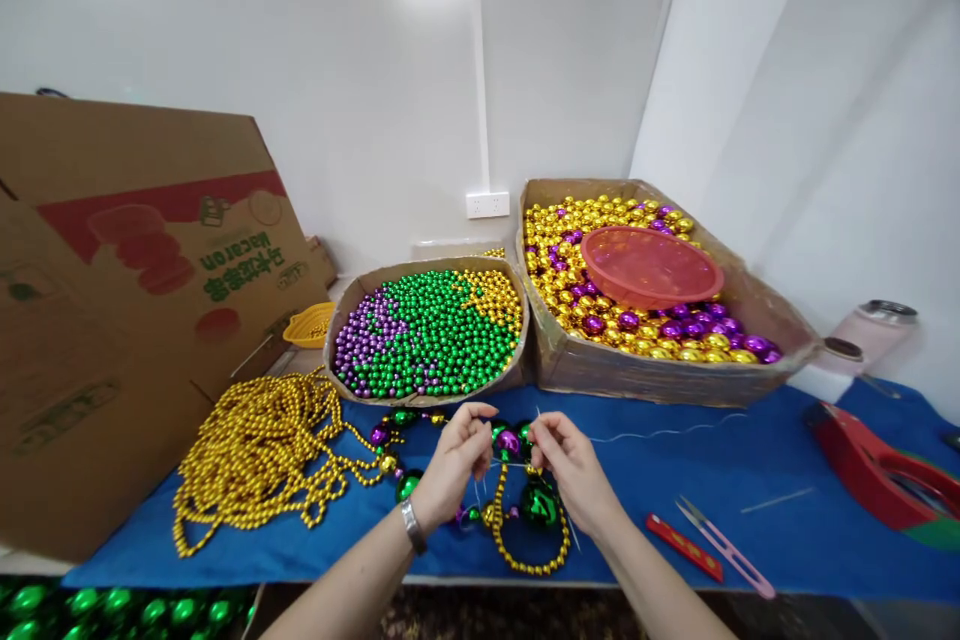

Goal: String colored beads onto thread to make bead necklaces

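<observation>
My left hand (454,465) and my right hand (570,465) meet over the blue cloth (750,520), fingertips pinched on a thin white thread (660,434) that trails off to the right. Between and under the hands lies a bead strand (525,505) with large green, purple and gold balls and a loop of small gold beads. A silver watch band sits on my left wrist. What exactly is between the fingertips is too small to tell apart from the thread.
A pile of gold bead strands (255,455) lies left. A round box of purple, green and gold beads (427,330) and a larger box of gold and purple balls (675,370) with a red basin (651,265) stand behind. Thread snips (724,542), a red cutter (684,547) and a red tape dispenser (881,475) lie right. Cardboard boxes (112,320) stand left.
</observation>
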{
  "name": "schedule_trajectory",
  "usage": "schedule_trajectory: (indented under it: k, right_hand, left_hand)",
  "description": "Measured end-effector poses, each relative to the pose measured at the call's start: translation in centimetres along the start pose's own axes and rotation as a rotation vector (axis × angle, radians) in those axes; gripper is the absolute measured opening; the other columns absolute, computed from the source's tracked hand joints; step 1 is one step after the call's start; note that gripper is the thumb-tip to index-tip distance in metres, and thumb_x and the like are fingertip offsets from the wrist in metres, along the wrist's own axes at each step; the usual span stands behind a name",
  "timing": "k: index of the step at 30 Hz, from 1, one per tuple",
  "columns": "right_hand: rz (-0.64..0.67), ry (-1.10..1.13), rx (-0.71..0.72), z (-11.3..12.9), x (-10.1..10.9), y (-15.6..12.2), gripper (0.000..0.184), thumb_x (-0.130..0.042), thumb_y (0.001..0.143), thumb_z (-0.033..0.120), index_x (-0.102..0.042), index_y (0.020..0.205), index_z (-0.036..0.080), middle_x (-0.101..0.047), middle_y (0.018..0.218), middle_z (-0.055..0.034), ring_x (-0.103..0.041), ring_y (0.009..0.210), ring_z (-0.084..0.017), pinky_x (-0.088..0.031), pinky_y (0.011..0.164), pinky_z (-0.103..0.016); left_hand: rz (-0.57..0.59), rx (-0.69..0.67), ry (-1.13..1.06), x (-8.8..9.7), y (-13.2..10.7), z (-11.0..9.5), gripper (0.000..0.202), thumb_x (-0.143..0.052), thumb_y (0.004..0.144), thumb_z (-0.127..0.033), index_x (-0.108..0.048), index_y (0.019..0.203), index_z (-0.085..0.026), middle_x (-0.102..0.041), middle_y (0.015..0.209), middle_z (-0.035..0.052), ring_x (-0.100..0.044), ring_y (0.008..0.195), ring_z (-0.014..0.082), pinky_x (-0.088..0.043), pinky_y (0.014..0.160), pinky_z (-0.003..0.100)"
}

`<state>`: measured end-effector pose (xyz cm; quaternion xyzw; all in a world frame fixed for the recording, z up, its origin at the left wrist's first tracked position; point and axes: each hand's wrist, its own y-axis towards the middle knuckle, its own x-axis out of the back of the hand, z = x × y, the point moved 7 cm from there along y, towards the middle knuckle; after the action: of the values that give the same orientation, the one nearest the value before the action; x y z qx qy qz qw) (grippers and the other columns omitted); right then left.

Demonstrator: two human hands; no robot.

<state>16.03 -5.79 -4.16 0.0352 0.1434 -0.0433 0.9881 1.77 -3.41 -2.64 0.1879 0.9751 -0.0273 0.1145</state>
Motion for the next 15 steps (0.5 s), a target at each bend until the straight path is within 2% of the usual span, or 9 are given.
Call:
schedule_trajectory:
  k: [4, 7, 9, 12, 15]
  right_hand:
    - [0.092, -0.041, -0.009, 1.3, -0.9, 0.2, 0.027, -0.063, 0.079, 0.046, -0.056, 0.078, 0.020, -0.065, 0.091, -0.0038, -0.053, 0.053, -0.009, -0.043, 0.063, -0.026]
    - [0.176, -0.028, -0.025, 1.8, -2.0, 0.2, 0.030, -0.061, 0.079, 0.049, -0.054, 0.074, 0.020, -0.061, 0.111, -0.0078, -0.054, 0.053, -0.009, -0.046, 0.061, -0.028]
    - [0.228, -0.008, -0.042, 1.8, -2.7, 0.1, 0.030, -0.059, 0.081, 0.049, -0.052, 0.076, 0.020, -0.065, 0.100, -0.0057, -0.056, 0.053, -0.010, -0.046, 0.060, -0.027]
    - [0.293, 0.015, -0.078, 1.5, -3.3, -0.1, 0.028, -0.053, 0.085, 0.049, -0.051, 0.082, 0.021, -0.064, 0.065, 0.0011, -0.058, 0.054, -0.012, -0.044, 0.058, -0.025]
    - [0.321, 0.031, -0.098, 1.2, -3.5, -0.1, 0.030, -0.051, 0.087, 0.051, -0.048, 0.085, 0.021, -0.062, 0.059, 0.0025, -0.060, 0.055, -0.013, -0.044, 0.057, -0.024]
  left_hand:
    - [0.080, -0.047, 0.142, -0.8, 0.0, -1.5, 0.034, -0.054, 0.084, -0.042, -0.050, 0.108, -0.017, -0.054, 0.072, -0.0014, -0.037, 0.048, 0.0055, -0.028, 0.044, 0.019]
    - [0.116, -0.071, 0.180, -1.3, 0.0, -2.1, 0.033, -0.051, 0.086, -0.042, -0.051, 0.107, -0.017, -0.057, 0.075, 0.0003, -0.036, 0.046, 0.0047, -0.028, 0.044, 0.019]
    - [0.120, -0.092, 0.192, -1.4, 0.0, -2.4, 0.031, -0.051, 0.087, -0.040, -0.051, 0.106, -0.016, -0.058, 0.075, 0.0007, -0.037, 0.046, 0.0046, -0.028, 0.044, 0.019]
    - [0.068, -0.128, 0.217, -1.1, 0.1, -2.8, 0.028, -0.052, 0.086, -0.038, -0.052, 0.104, -0.016, -0.062, 0.080, 0.0030, -0.037, 0.045, 0.0041, -0.029, 0.042, 0.018]
    - [0.009, -0.135, 0.223, -0.8, 0.2, -3.0, 0.026, -0.053, 0.086, -0.037, -0.052, 0.100, -0.016, -0.065, 0.086, 0.0058, -0.037, 0.042, 0.0033, -0.030, 0.040, 0.018]
